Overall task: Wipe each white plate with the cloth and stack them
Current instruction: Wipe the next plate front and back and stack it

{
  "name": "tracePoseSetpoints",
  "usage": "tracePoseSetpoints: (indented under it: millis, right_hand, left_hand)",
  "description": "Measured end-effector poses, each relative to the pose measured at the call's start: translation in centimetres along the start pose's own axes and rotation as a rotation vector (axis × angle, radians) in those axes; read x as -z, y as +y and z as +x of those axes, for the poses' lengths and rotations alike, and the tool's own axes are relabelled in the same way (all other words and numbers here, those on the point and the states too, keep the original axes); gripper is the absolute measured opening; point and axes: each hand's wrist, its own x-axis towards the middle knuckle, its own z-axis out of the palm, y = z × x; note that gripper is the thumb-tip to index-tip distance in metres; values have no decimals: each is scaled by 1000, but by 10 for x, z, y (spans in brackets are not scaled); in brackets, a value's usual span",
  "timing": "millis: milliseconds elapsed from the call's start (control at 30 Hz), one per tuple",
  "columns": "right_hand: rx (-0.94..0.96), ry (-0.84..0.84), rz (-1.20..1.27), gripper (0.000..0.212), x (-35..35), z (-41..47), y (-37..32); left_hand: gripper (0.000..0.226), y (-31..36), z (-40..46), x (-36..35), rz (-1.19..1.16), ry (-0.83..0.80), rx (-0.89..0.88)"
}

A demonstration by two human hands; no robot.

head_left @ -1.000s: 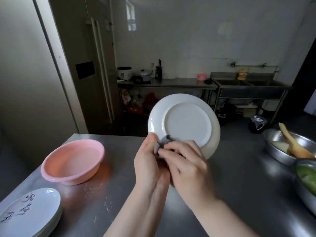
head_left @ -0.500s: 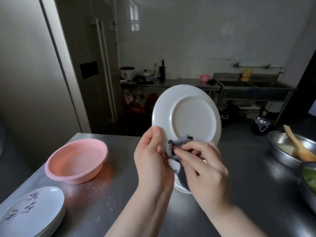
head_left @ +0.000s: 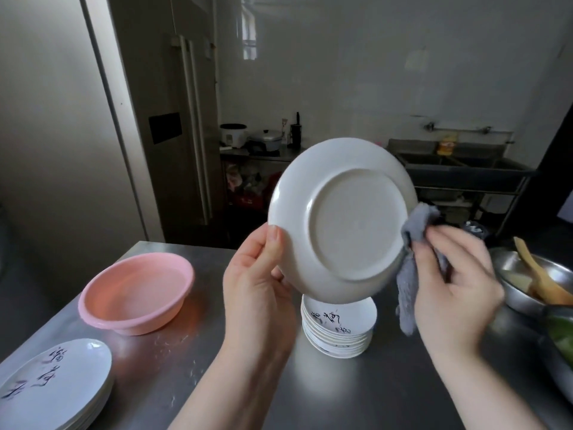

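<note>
White plate (head_left: 341, 218): held upright above the table (head_left: 356, 392), underside facing, left hand (head_left: 257, 290) gripping its rim. Grey cloth (head_left: 409, 274): pinched in right hand (head_left: 455, 283) against the plate's right edge. Marked stacks, centre (head_left: 339, 332) and left (head_left: 52, 386): wiping apparently mid-way.

The plate (head_left: 341, 218) shows only its underside; its face is turned away. It hides the top of the small stack (head_left: 339, 330) at 6 o'clock below it. The right hand (head_left: 455, 290) is motion-blurred, and its fingertips disappear behind the cloth (head_left: 412, 268). At 8 o'clock the second stack (head_left: 52, 386) is cut by the left and bottom edges. At 3 o'clock the metal bowl (head_left: 508, 268) and a green-filled bowl (head_left: 558, 352) run off the right edge. The counter items (head_left: 248, 138) at 11 o'clock are too small to identify.
</note>
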Motion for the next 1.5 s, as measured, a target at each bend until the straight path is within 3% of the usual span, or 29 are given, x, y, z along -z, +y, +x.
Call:
tracePoseSetpoints:
  millis: [67,133,233,467,600,800,1000,1133,1367,1500]
  right_hand:
    - [-84,-80,47,20,-5,21,-6]
    - [-129,-160,63,24,-9,37,-13]
    - [-102,-265,50,26,-16,53,-27]
    - [379,-450,0,18,-31,38,-65]
    - [165,-374,-13,21,-27,45,-57]
    - [375,-517,10,17,-38,21,-72]
    - [113,-364,-112,20,-26,37,-33]
    - [162,-333,-192,23,-13,3,-23]
    - [297,-508,-82,32,-31,-28,-50]
    - [230,-372,-235,32,-33,9,-33]
  left_hand:
    - [31,0,1,4,34,12,7]
    - [21,-2,0,6,76,26,17]
    - [14,-6,-2,11,125,53,12]
    - [12,-9,-6,9,187,18,-45]
    - [11,-9,-4,12,221,27,-40]
    - [19,-12,-4,16,220,36,-5]
    - [18,-10,-3,20,173,87,97]
    - [27,-13,-1,18,66,139,164]
    - [27,-31,-4,19,-14,96,231]
    - [33,-30,1,22,3,154,196]
